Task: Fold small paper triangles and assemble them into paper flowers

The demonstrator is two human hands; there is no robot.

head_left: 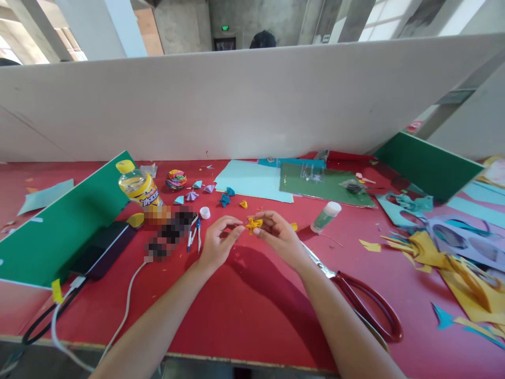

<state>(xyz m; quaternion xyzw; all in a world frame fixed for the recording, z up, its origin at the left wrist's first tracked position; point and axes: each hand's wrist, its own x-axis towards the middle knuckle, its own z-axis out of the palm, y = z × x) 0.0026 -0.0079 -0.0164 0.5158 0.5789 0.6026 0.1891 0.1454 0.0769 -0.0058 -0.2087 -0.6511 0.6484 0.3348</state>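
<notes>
Both hands meet over the middle of the red table (pixel 252 310). A small folded yellow paper piece (pixel 253 225) is pinched between the fingertips of my left hand (pixel 218 243) and my right hand (pixel 278 234). Both hands have their fingers closed on it, a little above the table. Behind them lie other small folded paper pieces, blue ones (pixel 226 199), a yellow one (pixel 243 204) and purple ones (pixel 192 196). A white cap (pixel 204 212) lies just left of my left hand.
Red-handled scissors (pixel 365 305) lie under my right forearm. A glue stick (pixel 325 217), compass (pixel 194 231), yellow bottle (pixel 139 188), phone with cable (pixel 103 249), coloured ball (pixel 175 179), paper sheets (pixel 252 181) and cut scraps (pixel 453 258) surround them. Green boards (pixel 59 226) and a white partition (pixel 252 100) bound the table.
</notes>
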